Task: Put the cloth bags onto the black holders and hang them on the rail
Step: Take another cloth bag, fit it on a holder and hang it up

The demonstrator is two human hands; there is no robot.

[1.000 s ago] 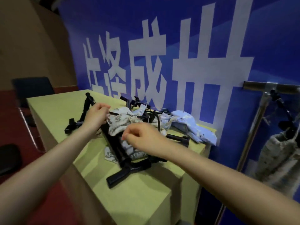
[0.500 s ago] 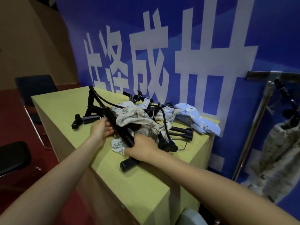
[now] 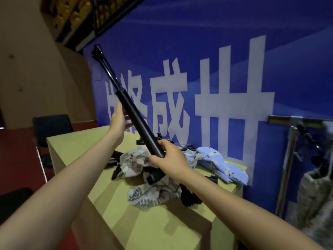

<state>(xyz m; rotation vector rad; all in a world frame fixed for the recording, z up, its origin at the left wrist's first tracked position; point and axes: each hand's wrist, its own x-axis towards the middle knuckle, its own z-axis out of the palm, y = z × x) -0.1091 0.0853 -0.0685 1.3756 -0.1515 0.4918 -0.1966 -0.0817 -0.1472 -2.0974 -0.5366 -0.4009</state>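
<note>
A long black holder [image 3: 133, 114] slants up and to the left above the table. My right hand [image 3: 168, 159] grips its lower end. My left hand [image 3: 119, 120] touches the shaft higher up with fingers nearly straight. Below them a leaf-patterned cloth bag [image 3: 144, 193] lies crumpled on the yellow table [image 3: 153, 231] among other black holders [image 3: 116, 171]. A light blue cloth bag [image 3: 221, 165] lies at the table's far right. The metal rail [image 3: 295, 120] stands at the right, with a patterned bag [image 3: 317, 201] hanging from it on a black holder [image 3: 313, 147].
A blue banner wall [image 3: 234, 51] with large white characters runs right behind the table and rail. A dark chair [image 3: 52, 129] stands at the table's far left end, another dark seat [image 3: 12, 201] at the lower left. The floor is red.
Both hands have lifted one black holder off the pile, folded straight and tilted upward. Earlier they were handling it low among the cloth bags on the table. The camera has tilted up.
</note>
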